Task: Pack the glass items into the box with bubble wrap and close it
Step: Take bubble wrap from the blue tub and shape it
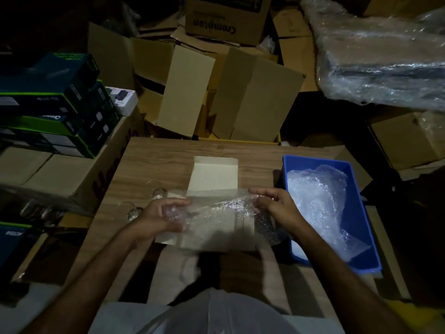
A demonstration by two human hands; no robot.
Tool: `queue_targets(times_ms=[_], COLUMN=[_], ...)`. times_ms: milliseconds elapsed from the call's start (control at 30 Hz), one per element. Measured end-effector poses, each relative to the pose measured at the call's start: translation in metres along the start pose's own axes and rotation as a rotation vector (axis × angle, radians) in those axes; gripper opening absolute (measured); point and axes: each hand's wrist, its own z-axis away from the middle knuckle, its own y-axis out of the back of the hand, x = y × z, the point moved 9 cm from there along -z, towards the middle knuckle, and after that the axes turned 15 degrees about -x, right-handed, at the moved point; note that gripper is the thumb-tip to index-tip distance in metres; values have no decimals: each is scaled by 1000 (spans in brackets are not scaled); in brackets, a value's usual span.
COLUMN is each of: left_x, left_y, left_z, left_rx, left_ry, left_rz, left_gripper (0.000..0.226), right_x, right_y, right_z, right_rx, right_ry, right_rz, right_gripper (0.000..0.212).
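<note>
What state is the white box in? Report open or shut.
Open: the box has its lid flap lying back flat on the table.

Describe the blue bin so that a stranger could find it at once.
Start at the wooden table. The blue bin stands on its right edge, beside the person's right hand. It is the only blue plastic container, and it holds loose bubble wrap, unlike the brown cardboard boxes behind.

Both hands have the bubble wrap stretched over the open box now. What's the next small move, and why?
Probably lower the clear bubble wrap sheet into the small open white cardboard box. The left hand and right hand pinch its ends above the box, and clear glass pieces lie unpacked on the wooden table.
</note>
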Motion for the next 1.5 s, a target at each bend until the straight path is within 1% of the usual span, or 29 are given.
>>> queue_targets(times_ms=[67,133,167,200,233,300,333,367,433,500,567,600,667,700,733,800,833,900,933,1000,1067,1100,1133,1200,1267,1300,1400,1433,1500], left_x=[7,15,20,25,26,33,38,39,40,41,44,45,44,44,44,53,60,75,82,83,73,68,61,48,36,34,35,38,38], left_y=[12,21,22,23,25,28,26,24,18,13,8,6,-2,-9,-16,-33,-44,-65,-72,-73,-64,-60,-55,-48,-44,-44,-44,-45,-38], left_z=[-2,-3,-3,-2,-2,5,10,11,13,14,19,21,24,27,29,25,19,4,-3,-14,-15,-13,-11,-9,-7,-5,-1,2,7], left_rx=[50,76,78,103,135,273,314,301,200,100,12,-51,-229,-342,-442,-516,-513,-468,-428,-302,-172,-105,-33,86,181,206,265,283,299], left_ry=[20,32,23,9,21,17,-12,-51,-132,-143,-99,-83,-15,38,87,136,141,109,68,3,-32,-50,-58,-60,-54,-68,-95,-113,-166], left_rz=[-180,-208,-225,-292,-413,-663,-731,-716,-471,-224,-181,-202,-232,-233,-257,-290,-254,-149,-129,-92,34,111,173,221,247,264,214,194,198], left_gripper=[39,16,10,23,30,23,23,27,27,22,23,21,16,23,38,64,67,54,46,36,32,30,29,37,56,60,57,64,78], right_x=[-2,0,-2,-6,-9,-13,-15,-15,-13,-23,-35,-42,-50,-56,-60,-64,-67,-69,-68,-56,-25,-9,5,29,36,35,22,18,15], right_y=[1,0,-3,-5,-5,-2,0,2,6,1,-9,-13,-16,-19,-23,-29,-32,-43,-49,-55,-58,-64,-74,-85,-87,-86,-80,-79,-75], right_z=[0,-3,-2,-1,-2,-3,-3,-4,-5,0,4,6,2,1,-1,-5,-7,-8,-7,-2,3,8,12,13,9,7,6,8,12], right_rx=[-56,-96,-98,-87,-65,-8,-1,-7,-33,-115,-228,-262,-266,-254,-251,-235,-241,-326,-358,-371,-355,-381,-415,-408,-350,-322,-190,-149,-63], right_ry=[-11,-36,-30,-5,19,34,27,15,-4,-1,37,62,81,78,72,29,12,-14,-18,-31,-10,-8,-22,-61,-48,-33,-30,-17,22], right_rz=[145,349,416,468,504,571,599,624,716,650,394,310,243,251,263,235,182,-22,-169,-562,-909,-982,-986,-922,-795,-705,-462,-394,-304], right_gripper=[50,70,69,61,49,21,10,13,22,19,13,17,24,25,26,29,35,47,47,46,72,85,91,84,58,45,18,14,20])
